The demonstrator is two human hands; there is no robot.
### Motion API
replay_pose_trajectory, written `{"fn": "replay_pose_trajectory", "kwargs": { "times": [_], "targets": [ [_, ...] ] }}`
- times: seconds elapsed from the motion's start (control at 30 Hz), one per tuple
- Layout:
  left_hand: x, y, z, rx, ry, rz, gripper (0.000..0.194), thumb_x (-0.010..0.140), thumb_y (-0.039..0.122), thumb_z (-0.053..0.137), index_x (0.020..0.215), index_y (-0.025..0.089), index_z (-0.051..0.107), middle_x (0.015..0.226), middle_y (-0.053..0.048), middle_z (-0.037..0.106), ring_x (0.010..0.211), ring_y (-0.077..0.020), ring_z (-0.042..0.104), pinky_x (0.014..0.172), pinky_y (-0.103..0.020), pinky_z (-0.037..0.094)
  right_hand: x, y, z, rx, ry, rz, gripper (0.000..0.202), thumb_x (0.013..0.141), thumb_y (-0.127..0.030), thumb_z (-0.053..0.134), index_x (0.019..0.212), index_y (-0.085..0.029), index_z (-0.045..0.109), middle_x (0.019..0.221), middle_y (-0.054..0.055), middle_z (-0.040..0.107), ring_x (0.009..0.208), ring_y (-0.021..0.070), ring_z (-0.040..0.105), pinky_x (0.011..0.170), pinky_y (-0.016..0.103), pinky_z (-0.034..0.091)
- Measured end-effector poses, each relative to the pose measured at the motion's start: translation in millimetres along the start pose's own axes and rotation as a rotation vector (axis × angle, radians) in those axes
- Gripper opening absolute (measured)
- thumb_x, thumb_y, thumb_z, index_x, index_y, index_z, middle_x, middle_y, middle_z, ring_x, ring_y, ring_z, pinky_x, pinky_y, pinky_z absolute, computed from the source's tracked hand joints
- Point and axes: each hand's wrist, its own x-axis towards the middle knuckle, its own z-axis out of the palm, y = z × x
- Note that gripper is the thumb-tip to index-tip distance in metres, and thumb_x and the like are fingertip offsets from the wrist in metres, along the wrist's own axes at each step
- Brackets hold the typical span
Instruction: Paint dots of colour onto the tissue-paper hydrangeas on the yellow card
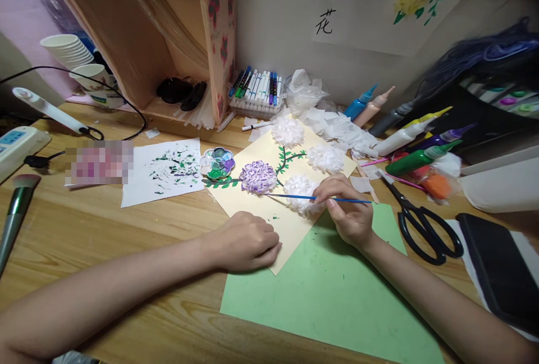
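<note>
My right hand (343,206) pinches a thin blue paintbrush (301,197), its tip at the lower edge of a purple-tinted paper flower (258,177). That flower sits on a cream sheet (269,226) with painted green stems and several white ruffled flowers (288,130). My left hand (248,241) rests curled on the lower left edge of the cream sheet; whether its fingers hold anything is hidden. Left of the purple flower stands a flower-shaped palette (218,163) with green and purple paint. A green sheet (311,296) lies partly under the cream one.
Black scissors (425,229) and a dark flat device (497,268) lie right. Paint bottles (400,136), white tissue pieces (337,128) and a marker box (256,94) stand behind. Left are a paint-smeared paper (164,176), paper cups (95,83) and a large brush (17,212).
</note>
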Motion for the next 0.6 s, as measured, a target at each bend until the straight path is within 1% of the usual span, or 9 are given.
{"fn": "replay_pose_trajectory", "kwargs": {
  "times": [0.1,0.17,0.27,0.33,0.4,0.5,0.53,0.6],
  "targets": [
    [-0.1,0.5,0.0,-0.005,-0.003,0.000,0.033,0.089,0.026,0.041,0.060,0.017,0.053,0.057,0.001,0.059,0.050,-0.0114,0.049,0.048,-0.027,0.026,0.3,-0.2,-0.2,0.022,0.050,-0.007,0.016,0.082,-0.014,0.047,0.077,-0.022,0.060,0.069,0.002,0.060,0.073,0.0185,0.053,0.069,0.036,0.041],
    [-0.2,0.4,0.1,-0.006,-0.004,0.001,0.033,0.089,0.026,0.041,0.060,0.017,0.053,0.057,0.001,0.059,0.050,-0.0116,0.049,0.048,-0.028,0.026,0.9,-0.3,-0.2,0.025,0.050,-0.011,0.017,0.082,-0.014,0.046,0.077,-0.022,0.060,0.069,0.002,0.060,0.073,0.0185,0.053,0.069,0.036,0.042],
    [-0.4,-0.2,0.3,-0.001,-0.001,0.003,0.032,0.089,0.026,0.041,0.060,0.018,0.054,0.058,0.001,0.060,0.050,-0.0117,0.050,0.048,-0.028,0.026,0.9,-0.3,-0.2,-0.011,-0.021,-0.009,0.016,0.082,-0.013,0.047,0.079,-0.022,0.060,0.072,0.002,0.062,0.075,0.0185,0.054,0.070,0.036,0.042],
    [-0.5,-0.6,0.5,0.005,0.004,0.005,0.032,0.089,0.026,0.042,0.060,0.018,0.054,0.058,0.001,0.060,0.050,-0.0117,0.050,0.047,-0.029,0.026,-0.1,-0.6,-0.4,-0.041,-0.046,-0.019,0.016,0.081,-0.013,0.047,0.079,-0.022,0.059,0.072,0.002,0.062,0.076,0.0185,0.054,0.070,0.036,0.043],
    [-0.7,-0.7,0.8,0.010,0.010,0.006,0.031,0.088,0.026,0.043,0.060,0.018,0.054,0.058,0.001,0.060,0.050,-0.0117,0.051,0.047,-0.029,0.026,-1.0,-2.4,-0.8,-0.052,-0.012,-0.044,0.016,0.081,-0.013,0.047,0.077,-0.022,0.059,0.070,0.002,0.061,0.074,0.0185,0.053,0.069,0.036,0.043],
    [-1.0,-0.3,2.1,0.015,0.025,0.006,0.031,0.087,0.026,0.044,0.060,0.018,0.054,0.058,0.001,0.061,0.050,-0.0116,0.051,0.046,-0.029,0.025,2.8,-9.4,-0.3,-0.034,0.105,-0.084,0.017,0.081,-0.014,0.046,0.075,-0.022,0.059,0.068,0.002,0.061,0.071,0.0184,0.053,0.068,0.036,0.042],
    [-1.1,-0.2,2.8,0.016,0.031,0.005,0.030,0.087,0.026,0.044,0.060,0.018,0.054,0.058,0.001,0.061,0.049,-0.0115,0.051,0.046,-0.028,0.025,6.5,-12.9,0.8,-0.034,0.111,-0.085,0.017,0.082,-0.014,0.046,0.077,-0.022,0.060,0.070,0.002,0.061,0.073,0.0184,0.054,0.069,0.036,0.042],
    [-1.4,-0.2,4.3,0.017,0.042,0.004,0.030,0.087,0.026,0.044,0.060,0.018,0.054,0.058,0.001,0.062,0.049,-0.0113,0.051,0.046,-0.028,0.024,18.0,-20.8,5.3,-0.057,0.049,-0.071,0.017,0.083,-0.013,0.046,0.083,-0.022,0.060,0.076,0.003,0.063,0.078,0.0187,0.055,0.072,0.036,0.043]
  ]
}}
